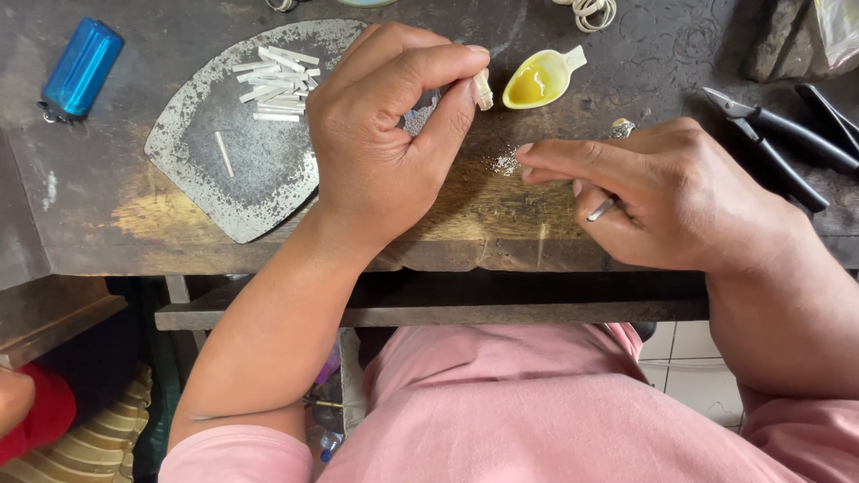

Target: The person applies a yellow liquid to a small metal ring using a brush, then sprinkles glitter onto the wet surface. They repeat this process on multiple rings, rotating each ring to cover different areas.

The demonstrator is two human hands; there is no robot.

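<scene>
Head view: both hands over worn wooden bench (107,210), small-parts work.

Left hand (389,134) curled, thumb and forefinger pinching a short pale tube (483,90) at its tips, just left of the yellow spoon-shaped dish (540,79). Right hand (667,192) fingers pressed together, tips touching a small heap of silvery grains (506,163); a thin metal rod (601,209) pokes out under its fingers. Pale strips (276,85) piled on the grey metal plate (228,170); blue lighter (80,67) far left, black pliers (778,134) right.

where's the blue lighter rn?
Head view, top left: the blue lighter lies on the bench, left of the fan-shaped metal plate.
</scene>
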